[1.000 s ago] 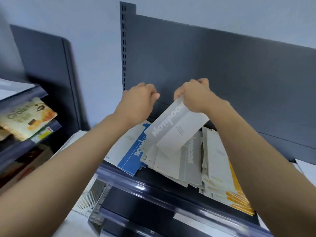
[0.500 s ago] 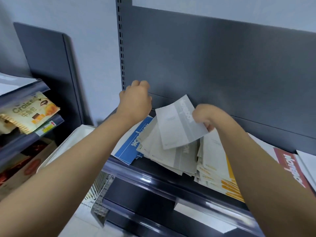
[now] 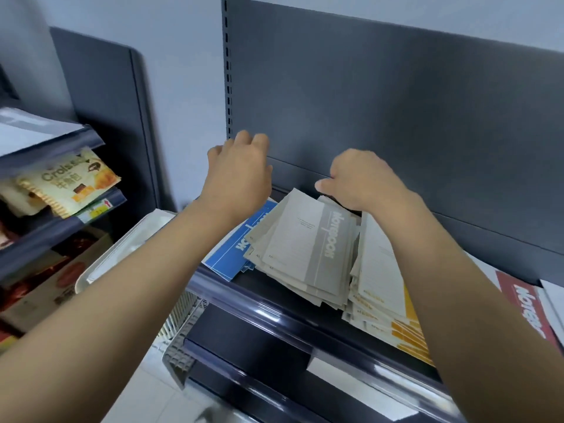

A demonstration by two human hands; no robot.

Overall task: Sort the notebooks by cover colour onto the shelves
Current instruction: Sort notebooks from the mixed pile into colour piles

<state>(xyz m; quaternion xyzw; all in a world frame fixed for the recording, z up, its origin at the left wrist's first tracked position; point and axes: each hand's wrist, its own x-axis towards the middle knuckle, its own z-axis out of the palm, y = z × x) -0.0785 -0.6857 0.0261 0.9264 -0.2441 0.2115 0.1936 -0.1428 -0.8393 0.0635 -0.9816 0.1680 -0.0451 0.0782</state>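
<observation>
A grey notebook (image 3: 305, 239) lies on top of a fanned grey stack on the dark shelf (image 3: 259, 303). My right hand (image 3: 363, 181) sits over that notebook's far right corner; its fingers are hidden behind the hand, so any grip is unclear. Hovering above the blue notebooks (image 3: 227, 254) at the stack's left is my left hand (image 3: 241, 175), fingers loosely curled and holding nothing. To the right of the grey stack lies a stack of white-and-yellow notebooks (image 3: 381, 270), partly under my right forearm. Further right is a red notebook (image 3: 525, 303).
A dark back panel (image 3: 396, 102) rises right behind the shelf. A lower shelf (image 3: 244, 346) juts out beneath. At the left, another rack holds snack packets (image 3: 70, 181). A white basket (image 3: 122, 254) stands below between the two racks.
My right hand carried the grey notebook down from mid-air; it now lies flat on the grey stack. My left hand stayed raised over the blue notebooks.
</observation>
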